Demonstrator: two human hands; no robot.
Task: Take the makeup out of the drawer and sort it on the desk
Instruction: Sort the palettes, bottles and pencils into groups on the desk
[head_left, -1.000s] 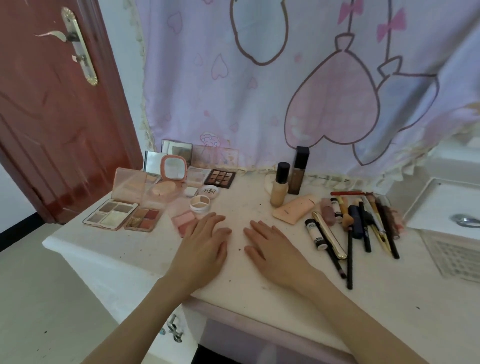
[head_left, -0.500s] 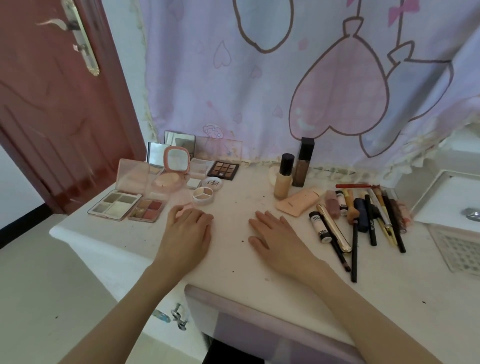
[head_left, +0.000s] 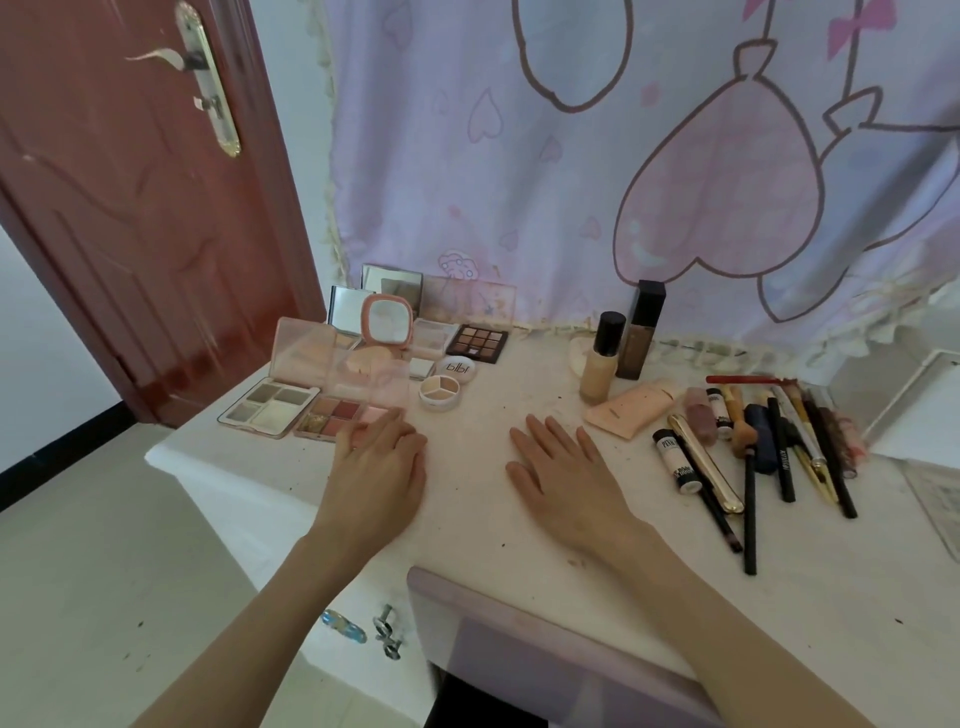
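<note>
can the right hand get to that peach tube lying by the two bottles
Probably yes. The right hand lies flat on the desk and holds nothing, and the peach tube lies just past its fingertips. The strip of desk between them looks bare; the bottles stand behind the tube.

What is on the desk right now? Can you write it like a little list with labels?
Left hand: fingers curled over a small pink item beside the palettes
Right hand: flat on the desk, fingers spread, holding nothing
Left group: open palettes, a round pot, a pink mirror compact
Back middle: two foundation bottles standing upright
Right group: pencils and brushes lying side by side
Front: drawer pulled open
</note>
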